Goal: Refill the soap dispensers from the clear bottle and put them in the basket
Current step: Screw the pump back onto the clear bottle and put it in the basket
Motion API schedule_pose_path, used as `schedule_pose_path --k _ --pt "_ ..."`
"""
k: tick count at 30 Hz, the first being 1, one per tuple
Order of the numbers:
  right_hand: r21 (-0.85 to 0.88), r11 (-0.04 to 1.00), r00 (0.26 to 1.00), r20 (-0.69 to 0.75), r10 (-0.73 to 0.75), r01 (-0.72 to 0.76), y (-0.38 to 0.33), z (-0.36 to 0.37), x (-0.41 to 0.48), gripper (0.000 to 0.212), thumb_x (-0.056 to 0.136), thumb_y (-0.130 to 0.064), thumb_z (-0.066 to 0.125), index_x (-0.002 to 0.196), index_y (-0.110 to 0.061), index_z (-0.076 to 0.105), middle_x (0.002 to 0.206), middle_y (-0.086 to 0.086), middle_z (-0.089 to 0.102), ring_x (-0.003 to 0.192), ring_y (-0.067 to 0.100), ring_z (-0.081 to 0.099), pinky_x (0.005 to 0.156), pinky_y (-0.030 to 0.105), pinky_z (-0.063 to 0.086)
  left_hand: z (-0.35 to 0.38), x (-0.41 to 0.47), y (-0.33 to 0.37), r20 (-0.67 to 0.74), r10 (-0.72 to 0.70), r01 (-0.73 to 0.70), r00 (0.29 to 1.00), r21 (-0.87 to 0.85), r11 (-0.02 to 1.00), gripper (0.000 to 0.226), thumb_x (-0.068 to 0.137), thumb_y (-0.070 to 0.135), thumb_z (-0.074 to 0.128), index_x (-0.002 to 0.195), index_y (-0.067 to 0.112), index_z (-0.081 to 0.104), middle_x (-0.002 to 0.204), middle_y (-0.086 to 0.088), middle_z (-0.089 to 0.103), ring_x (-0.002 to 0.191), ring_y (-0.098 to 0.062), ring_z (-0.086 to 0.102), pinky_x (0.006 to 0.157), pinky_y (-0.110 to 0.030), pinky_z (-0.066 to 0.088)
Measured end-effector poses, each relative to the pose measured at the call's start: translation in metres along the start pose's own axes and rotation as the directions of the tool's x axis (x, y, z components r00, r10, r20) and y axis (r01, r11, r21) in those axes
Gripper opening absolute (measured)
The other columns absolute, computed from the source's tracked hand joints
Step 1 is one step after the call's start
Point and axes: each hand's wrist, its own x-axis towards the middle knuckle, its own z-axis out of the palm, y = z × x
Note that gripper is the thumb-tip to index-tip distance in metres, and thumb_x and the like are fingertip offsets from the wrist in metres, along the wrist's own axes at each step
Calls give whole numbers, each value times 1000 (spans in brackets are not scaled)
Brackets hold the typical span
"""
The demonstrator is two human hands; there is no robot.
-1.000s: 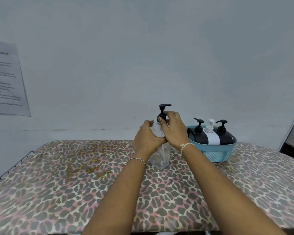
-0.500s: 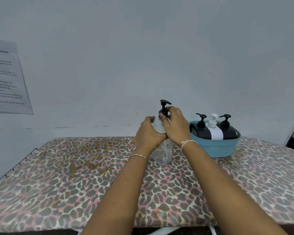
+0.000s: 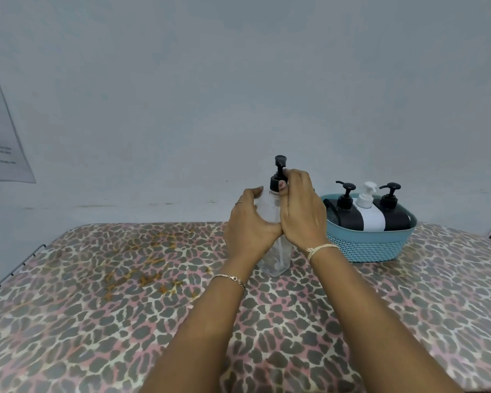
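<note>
A clear plastic bottle (image 3: pixel 275 260) with a black pump top (image 3: pixel 280 165) stands upright on a table covered in a spotted pink, grey and cream cloth (image 3: pixel 97 321). It is near the far edge, by the pale wall (image 3: pixel 238 80). The left hand (image 3: pixel 248 226) wraps round the left side of the bottle's body, with its fingers curled about it. The right hand (image 3: pixel 302 214) is higher up. Its thumb and fingers bend round the black collar of the pump top and pinch it, and the pump's head pokes up above the knuckles. The two hands touch each other in front of the bottle. Just beside the right hand, on the right, sits a round light-blue plastic basket (image 3: pixel 369 246) with a woven look. Three soap bottles lean back in it side by side — a black dispenser (image 3: pixel 350 218) on the left, a white dispenser (image 3: pixel 370 219) in the middle and a second black dispenser (image 3: pixel 396 219) on the right. A thin chain bracelet (image 3: pixel 233 279) is on the left wrist and a pale string band (image 3: pixel 321 248) on the right one. A white sheet of paper (image 3: pixel 3 143) hangs on the wall at the far left — its print is too small to read.
</note>
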Motion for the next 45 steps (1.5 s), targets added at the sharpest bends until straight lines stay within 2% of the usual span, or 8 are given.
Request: schedule_pose_path --k 6,10,13,20,25,30,38,45 --pt "156 985 997 -3 75 -74 1 1 2 30 97 -42 49 113 -17 49 114 -5 52 89 8 56 67 27 39 1 6 -5 17 34 -35 999 57 998 74 58 53 74 120 31 40 123 19 53 109 -8 55 74 -39 56" --pt "244 957 984 125 127 -154 -2 -9 7 31 97 -41 52 120 -21 49 114 -16 52 96 -1 52 77 24 42 -4 10 2 67 13 -20 998 108 994 76 57 57 74 117 29 39 126 18 54 109 -8 55 74 -35 54" --pt "278 949 965 249 80 -150 -3 -21 12 29 101 -32 46 129 -24 50 117 -18 58 106 3 58 85 27 47 -12 12 12 129 -18 -4 991 163 987 80 55 63 72 118 28 40 130 17 53 113 -9 55 77 -35 53" --pt "286 915 903 401 154 -283 -7 -31 25 23 95 -20 55 117 -16 62 110 -4 60 108 13 55 97 41 46 -35 23 33 340 -174 126 924 157 980 86 59 62 76 125 22 40 136 12 50 118 -9 54 80 -29 49" --pt "211 910 851 474 225 -358 -18 -43 38 18 89 -19 65 107 -18 63 98 -5 52 95 9 53 93 35 47 -51 36 44 467 -305 257 830 165 952 86 61 58 81 128 20 41 141 7 47 123 -15 52 93 -38 51" --pt "169 875 824 454 339 -454 -28 -48 43 27 81 -26 74 98 -16 56 98 -2 51 88 7 52 83 23 46 -50 39 56 445 -379 319 811 207 925 83 62 49 83 127 18 42 135 5 52 115 -14 55 90 -35 50" --pt "173 896 805 530 266 -410 -20 -49 40 21 89 -16 65 110 -13 61 105 2 63 103 20 56 94 40 45 -48 45 62 457 -415 381 787 170 909 80 63 43 86 124 16 42 122 7 53 106 -11 53 85 -27 45" --pt "160 902 813 515 269 -400 -20 -47 44 20 85 -21 69 102 -14 60 97 0 62 95 16 55 86 31 46 -45 43 58 414 -416 377 810 176 909 77 60 45 86 119 17 45 115 7 55 102 -13 56 88 -35 50"
